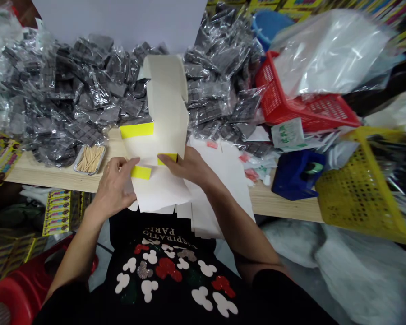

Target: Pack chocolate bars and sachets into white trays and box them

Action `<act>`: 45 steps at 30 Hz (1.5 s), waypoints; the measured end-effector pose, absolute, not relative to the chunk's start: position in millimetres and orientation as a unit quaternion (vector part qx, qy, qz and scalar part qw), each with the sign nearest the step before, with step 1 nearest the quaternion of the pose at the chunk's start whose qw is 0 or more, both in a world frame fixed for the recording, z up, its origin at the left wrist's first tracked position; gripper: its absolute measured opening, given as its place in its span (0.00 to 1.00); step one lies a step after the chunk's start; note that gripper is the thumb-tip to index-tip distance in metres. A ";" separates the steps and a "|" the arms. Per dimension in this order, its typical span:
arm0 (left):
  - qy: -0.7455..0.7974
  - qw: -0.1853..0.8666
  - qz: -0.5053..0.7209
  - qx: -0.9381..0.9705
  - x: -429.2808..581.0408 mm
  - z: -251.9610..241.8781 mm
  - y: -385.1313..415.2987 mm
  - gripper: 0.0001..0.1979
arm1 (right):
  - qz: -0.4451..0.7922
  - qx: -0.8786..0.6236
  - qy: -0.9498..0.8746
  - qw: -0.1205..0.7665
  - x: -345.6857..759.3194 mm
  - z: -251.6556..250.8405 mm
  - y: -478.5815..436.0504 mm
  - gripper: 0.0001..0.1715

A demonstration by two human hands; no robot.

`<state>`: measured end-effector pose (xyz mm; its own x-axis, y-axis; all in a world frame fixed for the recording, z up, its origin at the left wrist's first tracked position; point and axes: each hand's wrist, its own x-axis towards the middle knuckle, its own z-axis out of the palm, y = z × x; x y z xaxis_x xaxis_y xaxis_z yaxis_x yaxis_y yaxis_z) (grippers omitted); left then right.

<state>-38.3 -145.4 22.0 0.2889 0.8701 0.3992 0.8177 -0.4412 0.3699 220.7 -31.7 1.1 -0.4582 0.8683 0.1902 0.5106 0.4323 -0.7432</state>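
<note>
A wooden worktop [284,205] is spread across the frame, and its upper part is covered by one heap of clear-wrapped dark packets [88,90]. Two baskets are seen at right, one red basket [291,108] and one yellow basket [362,194]. At centre, one half-folded white box [165,108] with three yellow flaps is held upright over a stack of flat white blanks [230,180]. A lower flap is pinched by the left hand [117,187], another by the right hand [187,167]. One tray of toothpicks [89,159] lies at left.

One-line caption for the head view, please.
Left hand and right hand hold a half-folded white and yellow carton by a wooden table heaped with dark plastic-wrapped packets.
</note>
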 end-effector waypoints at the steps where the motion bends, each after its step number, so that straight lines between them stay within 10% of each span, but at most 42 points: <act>1: 0.541 0.008 0.292 0.789 -37.0 15.0 -149.1 0.27 | 0.319 -0.426 -0.795 0.292 228.3 6.4 -38.7 0.26; 4: 0.548 -0.015 0.354 0.758 -34.2 -8.3 -152.2 0.08 | 0.348 -0.380 -0.804 0.297 251.9 15.5 -55.1 0.24; 11: 0.626 0.172 0.425 0.631 -16.2 -44.4 -127.5 0.22 | 0.289 -0.429 -0.854 0.058 270.1 13.4 -95.4 0.20; 14: 0.688 0.176 0.427 0.560 -4.7 -59.2 -111.6 0.12 | 0.290 -0.404 -0.868 -0.018 252.9 25.9 -128.6 0.19; 15: 0.703 0.175 0.420 0.547 -1.6 -63.5 -107.3 0.06 | 0.297 -0.376 -0.878 0.000 242.9 28.0 -136.8 0.21; 19: 0.722 0.186 0.416 0.521 5.7 -75.7 -100.4 0.34 | 0.263 -0.368 -0.887 0.090 190.1 8.9 -132.5 0.39; 24: 0.672 0.267 0.581 0.374 13.9 -74.7 -118.7 0.49 | 0.222 -0.464 -0.857 0.043 152.6 -25.0 -89.5 0.22; 30: 0.536 0.489 0.639 0.255 36.8 -49.4 -140.1 0.32 | 0.258 -0.396 -0.868 0.150 166.9 -17.8 -88.0 0.19; 45: 0.509 0.344 0.611 0.498 46.1 -17.6 -128.2 0.29 | 0.142 -0.426 -0.874 0.185 201.2 17.9 -84.9 0.14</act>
